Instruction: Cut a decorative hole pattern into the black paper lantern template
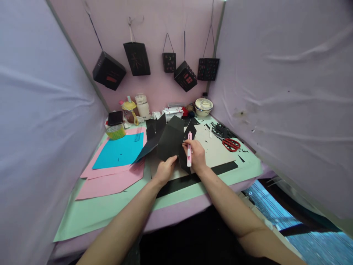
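A folded sheet of black cardstock (171,138) with creased flaps is raised off the table in front of me. My left hand (165,169) pinches its lower edge, the thumb on the near face. In my right hand (196,152) is a pink utility knife (189,149), held upright against the palm. The fingertips of that hand also touch the right-hand flap of the cardstock. Whether the knife's blade is out, I cannot tell. Beneath lies a pale board (217,151), with a black strip (180,184) along its near edge.
Blue paper (118,151) lies on pink sheets (110,186) at left, near a tape roll (116,131). Red-handled scissors (231,144) and black scraps (222,130) are at right. A lidded bowl (203,107) and bottle (142,107) stand behind. Black paper lanterns (136,59) hang above.
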A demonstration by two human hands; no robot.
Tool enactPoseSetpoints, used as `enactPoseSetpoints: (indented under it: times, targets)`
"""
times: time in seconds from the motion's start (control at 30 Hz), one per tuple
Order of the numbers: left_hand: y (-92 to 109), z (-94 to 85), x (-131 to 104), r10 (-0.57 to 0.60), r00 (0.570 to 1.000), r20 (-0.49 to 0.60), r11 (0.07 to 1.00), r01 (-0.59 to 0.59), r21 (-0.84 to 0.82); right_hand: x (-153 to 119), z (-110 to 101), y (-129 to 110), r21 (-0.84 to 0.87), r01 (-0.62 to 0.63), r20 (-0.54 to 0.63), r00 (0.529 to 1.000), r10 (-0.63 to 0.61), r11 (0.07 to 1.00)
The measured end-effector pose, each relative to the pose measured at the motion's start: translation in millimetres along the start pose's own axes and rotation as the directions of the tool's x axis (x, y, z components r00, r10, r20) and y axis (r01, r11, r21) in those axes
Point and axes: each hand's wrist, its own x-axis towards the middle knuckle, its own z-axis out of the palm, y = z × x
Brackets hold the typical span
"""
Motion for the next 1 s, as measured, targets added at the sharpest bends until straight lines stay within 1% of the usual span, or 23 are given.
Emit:
enactPoseSetpoints:
  times: [0.1,0.2,0.27,0.47,0.57,0.67,0.77,0.83,0.9,0.93,1.0]
  targets:
    - [-4,-5.4,2,0.015,0.998,0.063,0.999,-0.018,0.047,0,1,1,-0.027,0.020,0.010,1.000,-0.019,0.999]
    - [-5,-9.8,4,0.042,0.999,0.026,0.994,-0.044,0.102,1,1,1,-0.055,0.024,0.033,0.999,-0.022,0.998]
    - [-3,-10.2,4,0.034,0.999,0.009,0.991,-0.035,0.132,1,2,1,-0.059,0.030,0.041,0.999,-0.027,0.998]
    - [2,-2.8,0,0.006,1.000,-0.020,0.983,-0.002,0.184,1,3,1,-0.079,0.049,0.058,0.997,-0.045,0.996]
    - [-1,0.4,-1,-0.014,1.000,-0.008,0.988,0.015,0.152,1,5,4,-0.099,0.009,0.010,1.000,-0.008,0.995]
    - [-2,3.4,-2,-0.042,0.998,0.035,0.997,0.039,0.073,2,5,11,-0.082,-0.074,-0.108,0.992,0.065,0.994]
    - [2,5.2,-2,-0.074,0.995,0.061,0.997,0.074,0.002,6,3,17,-0.005,-0.186,-0.236,0.955,0.179,0.983]
    - [8,4.8,0,-0.075,0.996,0.047,0.996,0.077,-0.044,9,0,20,0.078,-0.270,-0.319,0.905,0.280,0.960]
    - [13,3.6,2,-0.082,0.996,0.030,0.992,0.084,-0.093,12,-4,22,0.150,-0.328,-0.392,0.846,0.361,0.933]
    - [15,3.0,3,-0.090,0.996,0.024,0.989,0.092,-0.115,14,-7,23,0.173,-0.341,-0.414,0.826,0.382,0.924]
    - [20,2.2,4,-0.122,0.992,0.014,0.982,0.123,-0.147,15,-12,24,0.203,-0.354,-0.424,0.808,0.408,0.913]
